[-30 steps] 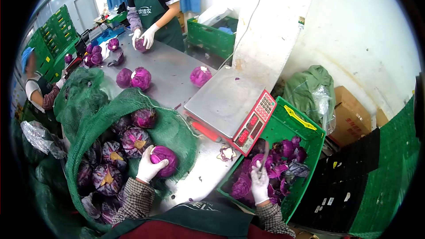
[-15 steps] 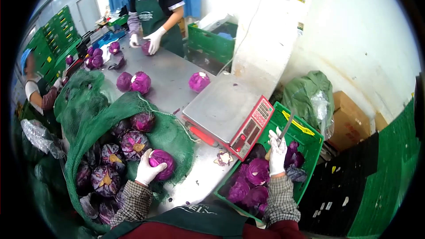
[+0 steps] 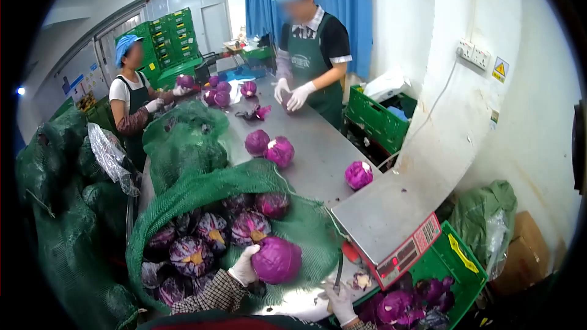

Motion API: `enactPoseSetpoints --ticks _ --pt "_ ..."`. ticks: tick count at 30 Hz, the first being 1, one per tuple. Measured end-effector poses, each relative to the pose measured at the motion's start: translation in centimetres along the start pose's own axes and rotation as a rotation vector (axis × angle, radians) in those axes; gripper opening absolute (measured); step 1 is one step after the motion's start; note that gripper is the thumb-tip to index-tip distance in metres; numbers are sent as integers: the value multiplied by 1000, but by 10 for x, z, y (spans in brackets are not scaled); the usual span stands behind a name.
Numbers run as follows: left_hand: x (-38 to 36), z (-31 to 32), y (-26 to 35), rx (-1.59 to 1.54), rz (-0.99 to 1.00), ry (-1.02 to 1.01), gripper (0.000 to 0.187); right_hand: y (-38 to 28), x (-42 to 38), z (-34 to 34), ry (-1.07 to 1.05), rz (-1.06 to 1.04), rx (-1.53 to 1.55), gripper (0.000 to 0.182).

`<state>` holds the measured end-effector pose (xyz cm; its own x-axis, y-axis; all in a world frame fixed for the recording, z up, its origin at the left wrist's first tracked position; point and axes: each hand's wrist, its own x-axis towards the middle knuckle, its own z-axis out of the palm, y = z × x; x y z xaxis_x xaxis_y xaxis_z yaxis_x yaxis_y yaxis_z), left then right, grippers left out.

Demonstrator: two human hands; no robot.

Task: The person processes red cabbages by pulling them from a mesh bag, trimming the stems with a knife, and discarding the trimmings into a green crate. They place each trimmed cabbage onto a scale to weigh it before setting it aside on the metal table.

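My left hand (image 3: 244, 267), in a white glove, grips a peeled purple cabbage (image 3: 277, 261) at the mouth of the green mesh bag (image 3: 177, 198). Inside the bag lie several darker cabbages (image 3: 191, 256) with cut stem ends. My right hand (image 3: 341, 303), gloved too, is low in the view and closed round a knife (image 3: 339, 270), whose narrow blade points up. Just right of it a cut-off cabbage stump (image 3: 361, 280) rests on the metal table (image 3: 318, 125).
A scale (image 3: 382, 211) with a red display stands at the table's right. Beside it, a green crate (image 3: 466, 296) holds purple cabbages. Across the table one co-worker (image 3: 315, 61) handles a cabbage; another person (image 3: 131, 95) works at the left. Full mesh bags (image 3: 67, 220) are piled left.
The view has tilted up and swung left. My right hand has brought the knife from above the crate to the table, nearer the held cabbage. My left hand still grips that cabbage.
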<state>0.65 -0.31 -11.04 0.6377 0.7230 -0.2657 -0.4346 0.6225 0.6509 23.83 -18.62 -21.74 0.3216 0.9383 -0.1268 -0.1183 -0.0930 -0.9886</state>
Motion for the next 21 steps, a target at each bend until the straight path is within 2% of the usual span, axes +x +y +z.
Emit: enactPoseSetpoints --ticks 1,2,3,4,5,6,7,8,9,10,11,12,13,15,16,19,21 --pt "6 12 12 -32 127 -83 61 4 3 -1 -8 26 6 34" --pt "11 33 37 12 242 -127 53 -3 0 -1 -39 -4 -260 33" --pt "30 34 62 345 472 -129 39 -5 -3 -1 -70 -35 -527 34" --pt "43 47 90 677 688 -50 29 -9 -4 1 -47 -55 -594 39" --pt "58 58 119 402 633 -103 28 14 -1 -6 -84 -47 -571 38" --pt "93 40 141 1025 988 89 28 39 -1 -10 -66 -173 -708 39" --pt "112 45 165 692 851 126 30 56 0 -13 -46 -301 -841 40" --pt "131 49 189 326 755 182 37 50 2 -11 29 -261 -788 40" --pt "163 25 207 536 802 277 46 30 -3 -1 105 -219 -732 39" --pt "193 7 219 694 862 471 55 10 -8 9 183 -177 -673 39" --pt "211 -8 232 755 785 568 69 2 -6 15 263 -133 -611 39" --pt "232 -40 242 803 718 643 79 51 -5 -10 58 -406 -923 33" --pt "251 -63 251 851 651 711 88 54 -3 -9 62 -426 -950 30" --pt "245 -52 252 1106 422 1107 103 50 -8 -9 62 -458 -1015 26" --pt "251 -62 252 1139 332 1199 111 61 -8 -11 73 -344 -869 21" --pt "235 -42 249 1183 119 1190 98 44 -10 -8 51 -185 -772 17" --pt "276 -128 256 1247 156 989 83 50 -15 -10 14 -141 -782 21"
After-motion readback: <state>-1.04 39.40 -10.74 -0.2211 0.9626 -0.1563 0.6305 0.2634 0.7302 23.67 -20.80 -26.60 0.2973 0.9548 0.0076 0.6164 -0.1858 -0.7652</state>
